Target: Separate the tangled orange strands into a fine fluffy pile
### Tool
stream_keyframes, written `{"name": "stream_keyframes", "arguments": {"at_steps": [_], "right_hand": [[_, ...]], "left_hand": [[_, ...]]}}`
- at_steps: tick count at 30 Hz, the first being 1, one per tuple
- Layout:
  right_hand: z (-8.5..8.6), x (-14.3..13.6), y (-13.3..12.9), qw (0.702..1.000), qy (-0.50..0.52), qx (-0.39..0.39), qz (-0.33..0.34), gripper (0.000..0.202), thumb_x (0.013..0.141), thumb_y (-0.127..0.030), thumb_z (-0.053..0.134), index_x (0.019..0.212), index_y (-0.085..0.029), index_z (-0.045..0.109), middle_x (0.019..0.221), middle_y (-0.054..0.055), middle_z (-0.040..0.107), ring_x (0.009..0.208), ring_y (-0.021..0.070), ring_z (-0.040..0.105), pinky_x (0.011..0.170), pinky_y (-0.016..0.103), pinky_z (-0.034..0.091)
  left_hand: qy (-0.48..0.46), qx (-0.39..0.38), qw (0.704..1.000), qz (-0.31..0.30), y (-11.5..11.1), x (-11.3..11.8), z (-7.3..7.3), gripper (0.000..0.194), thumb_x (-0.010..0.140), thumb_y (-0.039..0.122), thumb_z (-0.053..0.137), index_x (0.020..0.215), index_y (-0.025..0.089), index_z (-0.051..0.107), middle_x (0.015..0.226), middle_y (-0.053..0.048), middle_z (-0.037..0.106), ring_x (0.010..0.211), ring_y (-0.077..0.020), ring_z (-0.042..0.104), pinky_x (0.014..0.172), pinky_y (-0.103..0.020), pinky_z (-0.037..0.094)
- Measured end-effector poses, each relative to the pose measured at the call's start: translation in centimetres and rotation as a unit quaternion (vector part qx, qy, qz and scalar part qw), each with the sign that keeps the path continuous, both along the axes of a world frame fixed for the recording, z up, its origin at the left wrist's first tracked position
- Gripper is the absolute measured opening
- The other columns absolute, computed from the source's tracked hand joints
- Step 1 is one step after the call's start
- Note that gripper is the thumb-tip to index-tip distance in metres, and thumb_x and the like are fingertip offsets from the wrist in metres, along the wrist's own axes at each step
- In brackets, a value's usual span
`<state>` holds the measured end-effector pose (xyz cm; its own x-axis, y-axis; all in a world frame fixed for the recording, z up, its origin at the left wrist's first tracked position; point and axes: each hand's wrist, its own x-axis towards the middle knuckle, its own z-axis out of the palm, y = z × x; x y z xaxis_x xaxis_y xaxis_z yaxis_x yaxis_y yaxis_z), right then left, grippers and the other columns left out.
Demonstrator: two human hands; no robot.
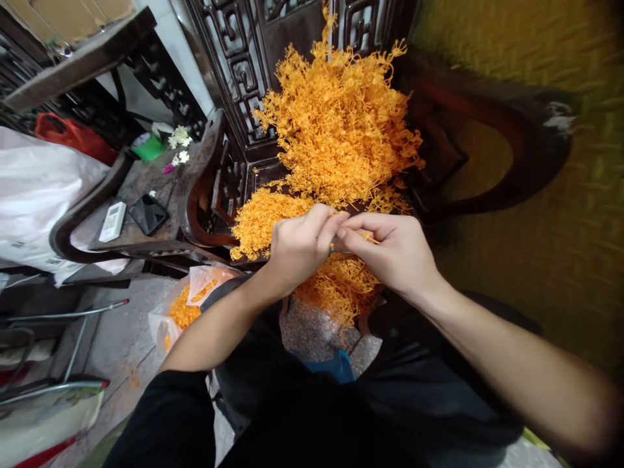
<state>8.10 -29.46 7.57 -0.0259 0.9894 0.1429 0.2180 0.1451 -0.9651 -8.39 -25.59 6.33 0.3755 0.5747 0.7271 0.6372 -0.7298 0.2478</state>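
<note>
the right hand (397,250), touching the left hand (303,239), pinches an orange sprig (369,238).

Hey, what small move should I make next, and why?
Perhaps draw your right hand gently away from your left hand: their fingers come together and an orange strand shows in the right hand's pinch, so a slight pull might free it.

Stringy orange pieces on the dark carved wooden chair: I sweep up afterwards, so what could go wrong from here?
The tall, loose heap of stringy orange pieces, piled high on the dark carved wooden chair, might topple. The tangled orange clump, apparently overhanging the speckled grey floor, could slip down. The thin orange piece pinched in the bare right hand might drop.
</note>
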Motion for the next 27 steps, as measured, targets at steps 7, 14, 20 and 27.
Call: {"name": "stream_keyframes", "arguments": {"at_steps": [7,14,20,27], "right_hand": [[-0.8,1.0,2.0,0.989,0.004,0.019,-0.146,0.012,0.082,-0.026,0.07,0.077,-0.02,0.079,0.075,0.005,0.075,0.063,0.0169,0.061,0.057,0.03,0.045],[-3.8,4.6,4.0,0.964,-0.229,-0.131,0.019,0.011,0.078,-0.026,0.072,0.076,-0.019,0.079,0.065,0.003,0.071,0.057,0.0158,0.059,0.056,0.03,0.042],[-6.6,2.7,1.8,0.811,-0.506,-0.223,0.195,0.022,0.077,-0.043,0.08,0.091,-0.027,0.086,0.092,0.011,0.08,0.081,0.029,0.074,0.065,0.036,0.046],[-6.3,4.3,2.7,0.857,-0.437,-0.217,0.166,0.034,0.085,-0.057,0.075,0.082,-0.024,0.083,0.075,0.008,0.073,0.068,0.0211,0.065,0.063,0.033,0.043]], "left_hand": [[-0.007,0.127,0.983,-0.134,-2.7,0.7,1.5,0.026,0.107,0.027,0.049,0.09,0.022,0.068,0.07,0.002,0.072,0.058,-0.0119,0.064,0.058,-0.028,0.047],[-0.023,-0.145,0.989,0.033,2.3,-3.2,2.4,0.039,0.109,0.037,0.039,0.098,0.023,0.073,0.08,-0.004,0.074,0.073,-0.0153,0.065,0.07,-0.03,0.05],[0.061,-0.327,0.916,0.223,11.7,-10.8,-0.9,0.032,0.094,0.017,0.048,0.108,0.02,0.077,0.099,-0.006,0.08,0.092,-0.0207,0.069,0.089,-0.033,0.05],[0.216,-0.384,0.863,0.246,12.4,-11.9,-3.6,0.041,0.104,0.029,0.042,0.13,0.012,0.07,0.132,-0.022,0.066,0.12,-0.0319,0.062,0.109,-0.049,0.046]]}}
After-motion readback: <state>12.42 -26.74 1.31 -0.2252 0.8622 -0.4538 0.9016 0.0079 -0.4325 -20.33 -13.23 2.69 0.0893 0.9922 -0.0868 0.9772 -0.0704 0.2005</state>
